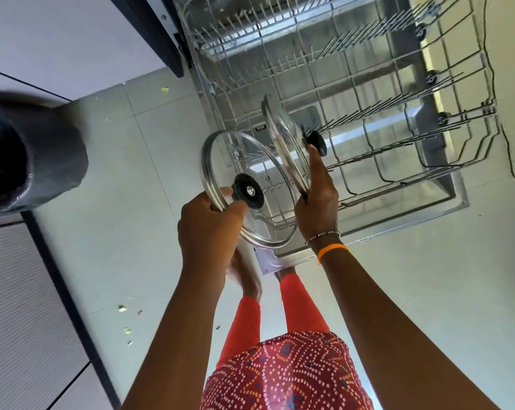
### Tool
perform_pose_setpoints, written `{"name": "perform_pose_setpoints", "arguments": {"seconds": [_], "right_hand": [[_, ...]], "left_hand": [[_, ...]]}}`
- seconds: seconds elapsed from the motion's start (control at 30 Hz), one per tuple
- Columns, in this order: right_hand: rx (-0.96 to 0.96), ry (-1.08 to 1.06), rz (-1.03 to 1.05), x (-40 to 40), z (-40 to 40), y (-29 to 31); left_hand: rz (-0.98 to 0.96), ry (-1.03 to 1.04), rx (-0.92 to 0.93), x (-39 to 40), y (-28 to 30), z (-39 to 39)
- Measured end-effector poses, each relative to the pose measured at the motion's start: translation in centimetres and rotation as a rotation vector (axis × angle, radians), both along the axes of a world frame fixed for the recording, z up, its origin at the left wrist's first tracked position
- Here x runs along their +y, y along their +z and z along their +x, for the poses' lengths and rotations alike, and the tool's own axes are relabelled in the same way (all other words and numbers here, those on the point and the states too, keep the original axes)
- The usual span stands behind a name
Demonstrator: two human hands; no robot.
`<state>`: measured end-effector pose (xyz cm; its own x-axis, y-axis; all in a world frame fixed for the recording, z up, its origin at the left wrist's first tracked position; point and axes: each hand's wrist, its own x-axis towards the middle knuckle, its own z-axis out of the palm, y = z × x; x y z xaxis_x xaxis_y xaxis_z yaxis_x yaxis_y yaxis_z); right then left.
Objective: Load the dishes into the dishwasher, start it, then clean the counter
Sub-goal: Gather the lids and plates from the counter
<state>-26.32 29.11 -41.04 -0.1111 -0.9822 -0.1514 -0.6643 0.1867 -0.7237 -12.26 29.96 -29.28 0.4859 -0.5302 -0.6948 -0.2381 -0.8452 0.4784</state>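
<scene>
A pale tiled floor (149,161) fills the view, scattered with a few small green scraps, and a black-lined bin (28,155) sits at the left edge of the frame. The dishwasher's lower rack (368,137) is pulled out over the open door (445,202) in the upper right, and it holds no dishes yet.

The left hand (212,226) grips the larger glass lid (250,187) at its steel rim, thumb lying across the glass beside the black knob; the lid faces the camera, tilted, over the near left corner of the rack. The right hand (317,196) holds the smaller glass lid (286,143) on edge, fingers curled along its lower rim and one fingertip reaching up to its black knob. This lid stands almost upright just above the near rows of tines.

The step in hand appears to be seating the lids in the rack. To do it well, the person should probably lower the upright lid between two tine rows so the rim drops into a slot and the knob faces an open gap, and let go only once it leans steadily. The second lid likely belongs a slot or two away, so glass does not rattle against glass.
</scene>
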Motion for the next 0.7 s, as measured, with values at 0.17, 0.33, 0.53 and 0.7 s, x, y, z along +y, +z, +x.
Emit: {"name": "perform_pose_setpoints", "arguments": {"seconds": [0.17, 0.33, 0.53, 0.7], "right_hand": [[-0.096, 0.001, 0.100, -1.3, -0.7, -0.4], [-0.203, 0.065, 0.210, -2.7, -1.1, -1.1], [-0.261, 0.131, 0.256, -2.9, -1.9, -1.6], [-0.240, 0.230, 0.352, -2.5, -3.2, -0.6]], "left_hand": [[-0.022, 0.107, 0.005, 1.0, -0.3, 0.8], [-0.029, 0.199, 0.020, 2.0, 0.0, 1.2], [-0.108, 0.353, 0.026, 2.4, 1.5, 1.3], [-0.165, 0.460, 0.079, 3.5, 2.7, 2.2]]}}
